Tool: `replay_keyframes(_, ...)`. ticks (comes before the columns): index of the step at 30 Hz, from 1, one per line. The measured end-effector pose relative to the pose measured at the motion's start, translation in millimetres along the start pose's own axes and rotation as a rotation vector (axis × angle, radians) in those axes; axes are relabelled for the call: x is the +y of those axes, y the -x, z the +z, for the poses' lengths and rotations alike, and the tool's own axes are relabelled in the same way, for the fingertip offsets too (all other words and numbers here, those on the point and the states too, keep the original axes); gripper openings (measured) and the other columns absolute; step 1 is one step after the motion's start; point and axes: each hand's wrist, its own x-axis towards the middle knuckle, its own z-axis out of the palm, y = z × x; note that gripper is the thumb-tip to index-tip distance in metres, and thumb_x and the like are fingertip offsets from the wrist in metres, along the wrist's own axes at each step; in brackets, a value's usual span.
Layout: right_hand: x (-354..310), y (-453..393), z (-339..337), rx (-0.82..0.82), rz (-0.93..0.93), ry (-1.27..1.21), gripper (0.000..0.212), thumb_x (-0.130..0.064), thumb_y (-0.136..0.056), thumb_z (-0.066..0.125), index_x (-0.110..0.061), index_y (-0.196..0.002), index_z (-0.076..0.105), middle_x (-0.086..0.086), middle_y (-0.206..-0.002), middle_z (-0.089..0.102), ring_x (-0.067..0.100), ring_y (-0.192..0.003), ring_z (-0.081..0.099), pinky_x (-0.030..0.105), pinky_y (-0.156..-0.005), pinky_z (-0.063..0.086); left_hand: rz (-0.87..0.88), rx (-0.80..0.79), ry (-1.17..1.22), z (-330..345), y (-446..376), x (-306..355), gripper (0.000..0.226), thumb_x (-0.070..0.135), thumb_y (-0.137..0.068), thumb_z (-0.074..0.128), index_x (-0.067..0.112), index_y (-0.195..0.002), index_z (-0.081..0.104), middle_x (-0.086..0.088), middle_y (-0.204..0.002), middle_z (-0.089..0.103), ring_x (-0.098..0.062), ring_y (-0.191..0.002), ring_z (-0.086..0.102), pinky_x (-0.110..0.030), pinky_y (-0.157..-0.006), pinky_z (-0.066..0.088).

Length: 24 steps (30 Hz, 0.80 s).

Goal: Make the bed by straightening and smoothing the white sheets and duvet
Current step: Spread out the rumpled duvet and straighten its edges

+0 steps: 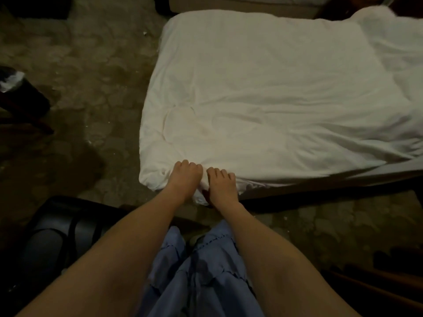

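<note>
At duvet (263,92) corner, both hands gripping.

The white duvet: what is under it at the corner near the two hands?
Under the white duvet, right of the right hand, a dark bed edge shows. Both hands, the left hand too, grip the corner. The mattress and sheets are covered.

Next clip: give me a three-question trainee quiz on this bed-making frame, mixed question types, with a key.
1. True or false: both hands grip the white duvet at its near corner.
2. What lies on the floor left of the person's left arm? A) dark bag B) pillow C) lamp
3. Fill in: the duvet's far right part looks ____ rather than flat.

Key
1. True: the left hand and right hand have fingers curled into the cloth, side by side.
2. A, the dark bag.
3. Rumpled.
</note>
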Motion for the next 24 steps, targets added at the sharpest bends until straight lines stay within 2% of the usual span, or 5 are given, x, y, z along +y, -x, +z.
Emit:
replay_keyframes(7, 27, -8, -12, 0.105, 0.545, -0.073, 0.035, -0.014, -0.083, 0.055, -0.017, -0.118, 0.049, 0.009, -0.126, 0.048, 0.032, -0.116, 0.044, 0.046, -0.097, 0.035, 0.035, 0.182, 0.071, -16, 17, -38, 0.025, 0.010, -0.090, 0.048, 0.013, -0.115, 0.048, -0.007, -0.112, 0.058, -0.023, -0.103, 0.053, -0.030, -0.089, 0.039)
replay_keyframes(12, 52, -5, -44, 0.032, 0.200, 0.001, 0.044, -0.006, -0.080, 0.053, -0.014, -0.123, 0.052, 0.012, -0.119, 0.059, 0.033, -0.106, 0.052, 0.036, -0.086, 0.039, -0.057, 0.129, 0.088, -15, 23, -44, 0.029, 0.014, -0.091, 0.049, 0.013, -0.120, 0.047, -0.008, -0.117, 0.057, -0.024, -0.108, 0.052, -0.032, -0.091, 0.039)
replay_keyframes(18, 48, 56, -29, -0.175, 0.219, 0.083, 0.046, -0.015, -0.088, 0.047, -0.019, -0.134, 0.043, 0.009, -0.123, 0.059, 0.029, -0.107, 0.057, 0.035, -0.087, 0.044, 0.090, 0.032, 0.131, 15, 20, 43, 0.063, 0.030, -0.088, 0.055, 0.016, -0.142, 0.024, -0.010, -0.134, 0.040, -0.029, -0.122, 0.039, -0.042, -0.102, 0.029)
replay_keyframes(22, 54, 70, -42, -0.198, 0.074, 0.059, 0.057, -0.017, -0.083, 0.052, -0.016, -0.138, 0.040, 0.006, -0.130, 0.055, 0.026, -0.113, 0.055, 0.034, -0.092, 0.041, 0.050, 0.142, 0.168, 24, 23, 80, 0.056, 0.034, -0.081, 0.068, 0.021, -0.131, 0.047, -0.003, -0.119, 0.055, -0.019, -0.101, 0.058, -0.032, -0.077, 0.050)
replay_keyframes(24, 67, 60, -62, -0.175, 0.073, 0.119, 0.062, -0.018, -0.081, 0.054, -0.013, -0.140, 0.036, 0.008, -0.138, 0.048, 0.028, -0.120, 0.051, 0.036, -0.097, 0.039, 0.159, 0.139, 0.225, 11, 6, 74, 0.044, 0.022, -0.092, 0.053, 0.014, -0.133, 0.040, -0.009, -0.124, 0.048, -0.027, -0.103, 0.056, -0.039, -0.076, 0.049)
